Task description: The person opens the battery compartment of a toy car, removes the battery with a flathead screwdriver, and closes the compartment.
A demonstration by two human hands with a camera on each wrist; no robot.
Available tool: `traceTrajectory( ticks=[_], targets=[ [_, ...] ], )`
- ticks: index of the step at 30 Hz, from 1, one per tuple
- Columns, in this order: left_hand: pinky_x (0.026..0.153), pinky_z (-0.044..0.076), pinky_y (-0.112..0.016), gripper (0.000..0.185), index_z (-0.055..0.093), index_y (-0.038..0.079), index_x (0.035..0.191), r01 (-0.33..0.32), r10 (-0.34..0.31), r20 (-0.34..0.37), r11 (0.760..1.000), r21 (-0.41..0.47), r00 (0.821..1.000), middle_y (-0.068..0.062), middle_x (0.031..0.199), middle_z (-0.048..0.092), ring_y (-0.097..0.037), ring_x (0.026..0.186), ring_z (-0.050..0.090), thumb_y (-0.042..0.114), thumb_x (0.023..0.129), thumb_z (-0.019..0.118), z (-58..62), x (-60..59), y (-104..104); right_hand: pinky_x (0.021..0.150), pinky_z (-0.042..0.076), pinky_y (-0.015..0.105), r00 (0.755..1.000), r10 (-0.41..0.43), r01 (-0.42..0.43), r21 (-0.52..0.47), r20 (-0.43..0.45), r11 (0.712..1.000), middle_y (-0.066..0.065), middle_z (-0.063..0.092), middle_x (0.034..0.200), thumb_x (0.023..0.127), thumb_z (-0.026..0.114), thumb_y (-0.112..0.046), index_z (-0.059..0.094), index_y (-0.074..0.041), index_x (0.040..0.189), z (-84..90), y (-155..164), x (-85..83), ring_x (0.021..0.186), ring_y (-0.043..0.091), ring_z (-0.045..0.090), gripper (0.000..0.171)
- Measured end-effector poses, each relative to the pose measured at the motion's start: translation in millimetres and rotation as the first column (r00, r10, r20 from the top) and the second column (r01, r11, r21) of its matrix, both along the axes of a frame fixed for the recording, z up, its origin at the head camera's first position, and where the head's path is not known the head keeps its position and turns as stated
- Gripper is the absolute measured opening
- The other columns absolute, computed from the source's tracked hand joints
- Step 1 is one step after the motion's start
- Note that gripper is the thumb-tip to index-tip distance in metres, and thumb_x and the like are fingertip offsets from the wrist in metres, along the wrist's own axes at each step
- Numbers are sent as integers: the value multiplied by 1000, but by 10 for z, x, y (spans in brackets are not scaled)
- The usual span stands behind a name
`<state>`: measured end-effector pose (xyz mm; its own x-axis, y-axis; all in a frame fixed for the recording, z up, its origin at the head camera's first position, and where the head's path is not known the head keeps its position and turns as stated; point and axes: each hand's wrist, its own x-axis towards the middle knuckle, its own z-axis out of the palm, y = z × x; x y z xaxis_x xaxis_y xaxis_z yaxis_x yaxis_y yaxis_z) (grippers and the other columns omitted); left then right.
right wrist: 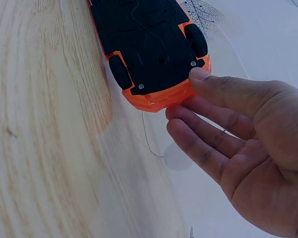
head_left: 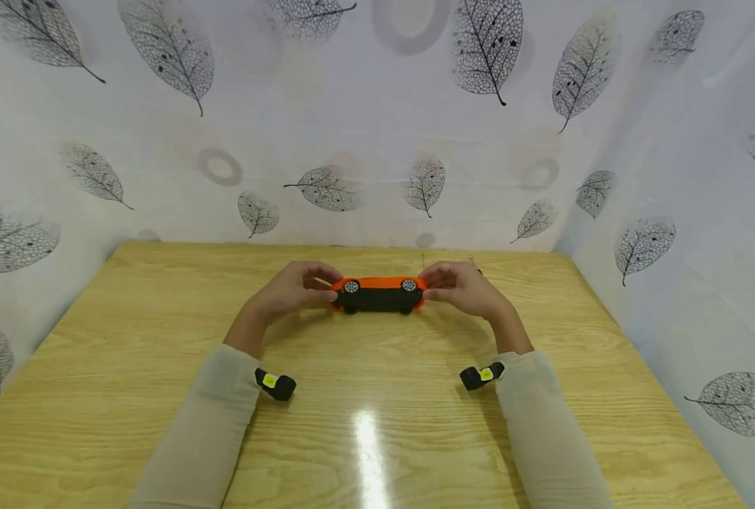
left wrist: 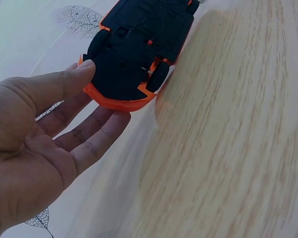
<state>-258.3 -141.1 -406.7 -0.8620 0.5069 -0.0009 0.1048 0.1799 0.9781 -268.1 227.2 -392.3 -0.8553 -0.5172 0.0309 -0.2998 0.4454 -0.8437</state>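
An orange toy car (head_left: 380, 293) is held on its side between both hands, its black underside facing me in the head view. My left hand (head_left: 295, 290) pinches one end, with the thumb on the underside and the fingers behind. The opposite end is gripped by my right hand (head_left: 463, 288) in the same way. In the left wrist view the car's black base (left wrist: 134, 44) and wheels show above the fingers. Two small screws show on the base (right wrist: 144, 44) in the right wrist view, near the thumb.
The wooden table (head_left: 377, 382) spreads around the hands, with a leaf-patterned white sheet (head_left: 365, 127) behind and at both sides. A small, mostly hidden thing (head_left: 476, 266) pokes out behind my right hand. A thin dark wire (right wrist: 148, 139) shows beyond the car's end.
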Motion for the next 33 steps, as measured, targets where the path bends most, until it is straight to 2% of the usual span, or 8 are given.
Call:
traceTrajectory(
  ticks=[10,15,20,25,29,33],
  targets=[
    [93,60,-41,35,63,-4,128,9,-10,28,1000,25,1000,-21,129,59,-30,108,67,0,95,71,1,0,-17,86,61,33,1000,12,-12,1,0,1000,14,70,117,97,72,-8,66,-2,129,36,-3,25,105,28,68,32],
    [92,60,-42,36,61,-4,131,-7,5,41,999,38,999,-21,131,57,-30,107,67,2,97,69,9,-5,-22,86,61,33,1000,9,-9,3,-12,1000,15,70,116,98,72,-10,65,-4,130,64,-7,31,104,28,69,33],
    [92,61,-44,36,58,-5,133,-26,23,64,998,53,998,-22,133,54,-29,107,67,0,99,66,9,-13,-27,87,61,44,1000,7,-8,-11,-20,1000,15,71,111,98,72,-12,66,-5,130,110,-19,39,100,31,71,34],
    [91,61,-42,34,59,-3,135,-61,59,71,998,29,996,-21,134,54,-29,111,66,3,101,63,1,-25,-36,89,58,56,1000,4,-5,-20,-24,1000,13,72,109,98,72,-14,66,-7,130,136,-42,44,99,34,71,34],
    [92,60,-41,33,59,-1,136,-98,96,69,995,18,993,-19,137,55,-32,115,64,6,103,62,6,-36,-30,89,56,61,999,2,-3,-35,-35,999,12,72,109,98,72,-16,66,-8,130,167,-67,58,100,43,69,33],
    [96,58,-44,35,59,2,138,-133,132,76,991,21,988,-15,142,54,-32,123,60,12,105,61,16,-39,-33,87,56,63,999,-12,9,-51,-47,999,12,73,108,99,71,-18,67,-9,130,198,-102,74,98,45,67,33]
  ],
)
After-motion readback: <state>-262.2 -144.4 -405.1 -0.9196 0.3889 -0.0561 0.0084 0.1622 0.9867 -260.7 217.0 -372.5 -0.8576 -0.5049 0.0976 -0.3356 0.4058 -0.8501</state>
